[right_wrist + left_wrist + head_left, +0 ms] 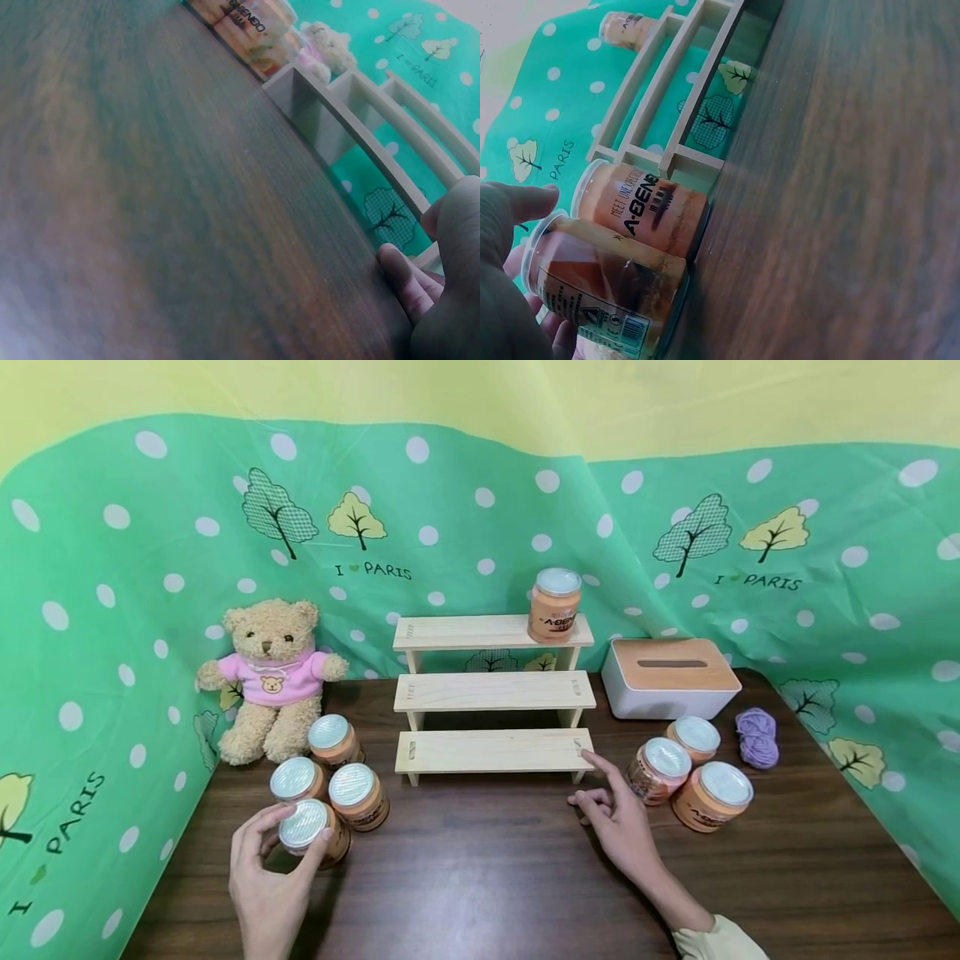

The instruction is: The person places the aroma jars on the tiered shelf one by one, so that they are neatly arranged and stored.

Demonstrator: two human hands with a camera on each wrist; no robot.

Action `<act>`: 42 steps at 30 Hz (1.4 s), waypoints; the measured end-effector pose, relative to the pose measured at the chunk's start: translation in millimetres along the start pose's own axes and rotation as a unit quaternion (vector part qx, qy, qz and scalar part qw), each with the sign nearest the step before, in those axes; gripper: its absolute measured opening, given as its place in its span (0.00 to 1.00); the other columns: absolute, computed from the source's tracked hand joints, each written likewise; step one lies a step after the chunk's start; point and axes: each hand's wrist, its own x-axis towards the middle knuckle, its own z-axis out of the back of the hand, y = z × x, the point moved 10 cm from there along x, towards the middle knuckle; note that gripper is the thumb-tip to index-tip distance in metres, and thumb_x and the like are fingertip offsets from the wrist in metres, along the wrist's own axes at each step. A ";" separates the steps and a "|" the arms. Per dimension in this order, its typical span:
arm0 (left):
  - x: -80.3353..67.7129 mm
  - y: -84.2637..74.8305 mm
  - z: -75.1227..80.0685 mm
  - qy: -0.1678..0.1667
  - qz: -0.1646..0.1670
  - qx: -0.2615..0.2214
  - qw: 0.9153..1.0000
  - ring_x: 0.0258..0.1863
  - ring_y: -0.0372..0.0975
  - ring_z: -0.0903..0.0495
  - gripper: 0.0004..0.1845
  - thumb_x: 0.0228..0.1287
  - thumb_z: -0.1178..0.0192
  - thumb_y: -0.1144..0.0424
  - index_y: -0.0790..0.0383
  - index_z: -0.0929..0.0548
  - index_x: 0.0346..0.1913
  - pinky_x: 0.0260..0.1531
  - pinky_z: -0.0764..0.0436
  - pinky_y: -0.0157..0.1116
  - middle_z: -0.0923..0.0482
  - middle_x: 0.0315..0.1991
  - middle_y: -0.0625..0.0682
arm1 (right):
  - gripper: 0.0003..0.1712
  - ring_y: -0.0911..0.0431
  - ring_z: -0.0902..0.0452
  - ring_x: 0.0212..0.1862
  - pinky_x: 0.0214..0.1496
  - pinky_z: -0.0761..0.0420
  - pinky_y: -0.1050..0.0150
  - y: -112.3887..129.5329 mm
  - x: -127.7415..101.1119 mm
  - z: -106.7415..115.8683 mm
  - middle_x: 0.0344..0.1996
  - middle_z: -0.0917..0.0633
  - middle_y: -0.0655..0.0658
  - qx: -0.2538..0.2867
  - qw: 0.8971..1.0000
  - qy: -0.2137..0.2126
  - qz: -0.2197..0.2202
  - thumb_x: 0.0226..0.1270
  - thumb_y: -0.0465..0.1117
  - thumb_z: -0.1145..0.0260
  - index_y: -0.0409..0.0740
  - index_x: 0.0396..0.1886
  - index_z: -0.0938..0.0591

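Several orange jars with white lids stand on a dark wooden table (pixel 480 868). My left hand (pixel 292 837) grips one jar (pixel 309 827) by its sides at the front of the left cluster; in the left wrist view this jar (pixel 607 289) shows against my palm. Beside it stand three more jars (pixel 357 793). My right hand (pixel 598 792) rests open on the table, its index finger stretched toward the right end of the lowest step of a wooden three-step shelf (pixel 492 693). One jar (pixel 555 603) stands on the top step. Three jars (pixel 658 768) sit just right of my right hand.
A teddy bear (pixel 273 677) in a pink shirt sits at the back left. A white tissue box (pixel 670 677) with a wooden lid stands right of the shelf, with a purple yarn bundle (pixel 757 737) beside it. Green patterned cloth (pixel 112 610) walls the table.
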 end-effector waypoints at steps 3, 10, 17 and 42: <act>-0.2 1.6 -1.3 0.006 0.007 0.003 1.000 0.57 0.30 0.24 0.29 0.49 0.13 0.77 0.66 0.11 0.57 0.56 0.27 0.18 0.24 0.59 0.34 | 0.39 0.58 0.09 0.36 0.35 0.11 0.64 0.2 0.2 0.3 0.37 0.06 0.42 -0.001 1.000 0.000 0.002 0.80 0.26 0.32 0.53 0.84 0.29; -1.9 6.9 -1.1 0.009 0.006 0.009 1.000 0.56 0.29 0.23 0.30 0.48 0.13 0.77 0.65 0.11 0.58 0.55 0.28 0.17 0.24 0.57 0.34 | 0.39 0.58 0.09 0.36 0.35 0.11 0.65 2.9 -0.3 0.5 0.36 0.06 0.42 0.000 1.000 -0.001 0.003 0.80 0.26 0.32 0.52 0.84 0.28; -5.4 13.4 -1.9 0.024 0.014 0.008 1.000 0.57 0.29 0.24 0.36 0.43 0.11 0.78 0.65 0.12 0.60 0.55 0.28 0.17 0.24 0.58 0.34 | 0.38 0.57 0.09 0.36 0.34 0.11 0.65 5.8 -1.7 0.3 0.36 0.06 0.40 0.006 1.000 -0.003 0.011 0.80 0.27 0.32 0.50 0.84 0.28; -10.6 13.0 -4.3 0.019 0.004 0.037 0.999 0.53 0.25 0.23 0.39 0.42 0.11 0.77 0.63 0.13 0.62 0.53 0.28 0.15 0.25 0.54 0.31 | 0.39 0.59 0.09 0.36 0.34 0.11 0.65 1.3 -0.5 1.1 0.36 0.06 0.42 0.007 1.000 -0.006 0.014 0.78 0.26 0.32 0.50 0.84 0.28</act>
